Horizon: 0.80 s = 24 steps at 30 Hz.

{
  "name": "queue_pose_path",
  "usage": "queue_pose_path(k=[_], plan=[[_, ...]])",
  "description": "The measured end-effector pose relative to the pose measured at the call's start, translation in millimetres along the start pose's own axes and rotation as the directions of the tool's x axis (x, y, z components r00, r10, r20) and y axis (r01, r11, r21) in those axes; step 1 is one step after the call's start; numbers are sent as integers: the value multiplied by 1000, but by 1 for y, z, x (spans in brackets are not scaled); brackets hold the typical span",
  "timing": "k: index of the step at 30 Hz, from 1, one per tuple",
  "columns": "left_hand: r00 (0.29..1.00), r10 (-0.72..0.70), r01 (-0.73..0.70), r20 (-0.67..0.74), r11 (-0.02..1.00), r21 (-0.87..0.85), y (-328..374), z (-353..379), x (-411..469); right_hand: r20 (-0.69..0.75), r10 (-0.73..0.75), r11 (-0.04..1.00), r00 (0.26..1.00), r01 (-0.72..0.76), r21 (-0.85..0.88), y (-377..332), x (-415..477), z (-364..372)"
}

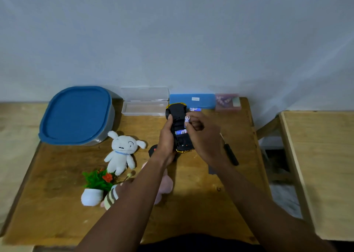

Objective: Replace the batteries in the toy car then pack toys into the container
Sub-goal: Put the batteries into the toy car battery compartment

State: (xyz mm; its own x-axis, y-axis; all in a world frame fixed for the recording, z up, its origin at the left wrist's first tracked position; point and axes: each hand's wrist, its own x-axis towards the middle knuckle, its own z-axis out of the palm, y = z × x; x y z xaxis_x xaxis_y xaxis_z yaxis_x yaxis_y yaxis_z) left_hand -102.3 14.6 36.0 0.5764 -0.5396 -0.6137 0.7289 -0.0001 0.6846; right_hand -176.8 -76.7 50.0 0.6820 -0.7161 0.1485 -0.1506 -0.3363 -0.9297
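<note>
My left hand [166, 140] grips the toy car [179, 125], a black and yellow car held upside down above the wooden table [57, 204], its battery bay open. One battery [181, 132] lies in the bay. My right hand [201, 135] pinches a second battery [187, 118] just over the bay. Another battery [195, 109] lies on the table behind the car. The container [76, 115], grey with a blue lid on it, stands at the back left. A white plush dog [122, 152] lies near it; a pink plush [164, 184] and a striped plush [111, 196] are partly hidden by my left arm.
A clear open case [144, 102], a blue box [191, 100] and a pinkish box [228, 102] line the back edge. A black-handled screwdriver [230, 154] lies right of my hands. A small potted plant toy [95, 186] lies front left. A second table [316, 165] stands to the right.
</note>
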Motion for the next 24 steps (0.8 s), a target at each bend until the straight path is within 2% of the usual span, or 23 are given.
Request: queue_pose_path(k=[3,8,17,24], plan=[[1000,13,-13,16,1000,-14,-2,4,-4,45,-96,990,994,100,-96,1,-3,-3],[999,31,-31,28,999,-9,-5,8,-10,129,-169,955,977,195,-222,-1,-10,-9],[1000,31,-31,-3,999,-17,-5,11,-10,158,-164,950,974,199,-242,3,-14,-7],[999,21,-19,34,999,-38,0,15,-10,84,-120,979,989,132,-154,1,-9,-6]])
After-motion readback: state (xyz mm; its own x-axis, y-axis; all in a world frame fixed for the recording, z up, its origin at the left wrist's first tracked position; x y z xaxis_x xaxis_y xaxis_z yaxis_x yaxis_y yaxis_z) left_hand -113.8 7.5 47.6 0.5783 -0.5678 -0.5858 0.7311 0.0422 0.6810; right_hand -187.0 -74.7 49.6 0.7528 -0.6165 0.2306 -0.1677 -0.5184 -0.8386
